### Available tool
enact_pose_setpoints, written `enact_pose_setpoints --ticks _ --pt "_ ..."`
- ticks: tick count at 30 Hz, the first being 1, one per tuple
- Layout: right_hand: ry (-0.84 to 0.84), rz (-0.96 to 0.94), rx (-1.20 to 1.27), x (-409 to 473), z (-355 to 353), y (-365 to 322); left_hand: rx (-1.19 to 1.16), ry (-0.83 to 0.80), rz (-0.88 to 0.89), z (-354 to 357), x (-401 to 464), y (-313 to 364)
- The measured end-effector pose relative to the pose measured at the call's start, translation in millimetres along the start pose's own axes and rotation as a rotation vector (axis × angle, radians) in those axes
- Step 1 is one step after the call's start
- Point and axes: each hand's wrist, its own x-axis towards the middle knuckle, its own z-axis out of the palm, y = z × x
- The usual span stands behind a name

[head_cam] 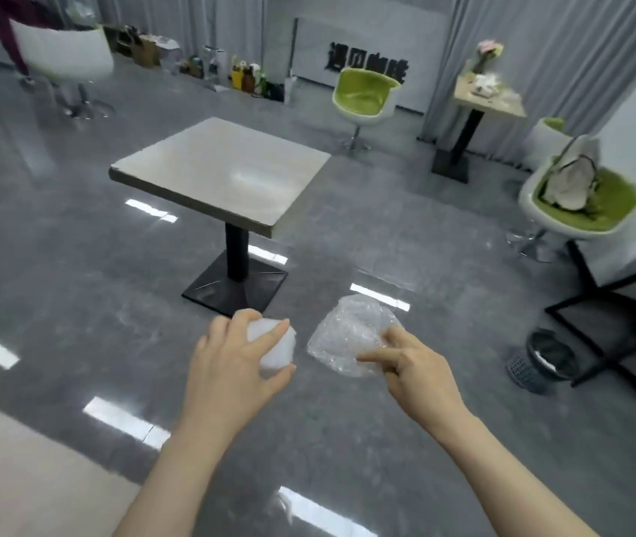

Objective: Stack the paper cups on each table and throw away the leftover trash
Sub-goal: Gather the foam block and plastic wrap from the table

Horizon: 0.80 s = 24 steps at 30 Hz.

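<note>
Above a glossy grey floor, the left hand (231, 358) grips a crumpled white wad (275, 348), apparently tissue, while the right hand (411, 368) pinches clear plastic wrap (347, 335); a dark bin (543, 360) stands right.

Floor (76, 265): grey tile, glossy, mirrors ceiling lights. Square table (223, 168) on it: pale stone-look top, smooth, faint sheen; post and base black, matt. Wad (275, 350) in left hand (231, 366), nearer than table: white, soft, matt, paper-like. Sheet (347, 335) pinched by right hand (413, 366): clear crinkled plastic, shiny. Chair (366, 98) beyond table: white glossy shell, green cloth lining, chrome base. Bin (545, 362) right of table: dark perforated mesh.
</note>
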Motion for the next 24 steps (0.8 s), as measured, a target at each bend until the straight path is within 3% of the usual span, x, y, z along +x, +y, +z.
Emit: enact_pose_setpoints --ticks 11,24 --pt "0.094 0.369 -0.055 -46 -75 252 -0.109 -0.119 0.342 136 125 238" --pt "0.11 0.703 -0.086 -5 -97 462 -0.084 -0.308 0.643 274 297 411"
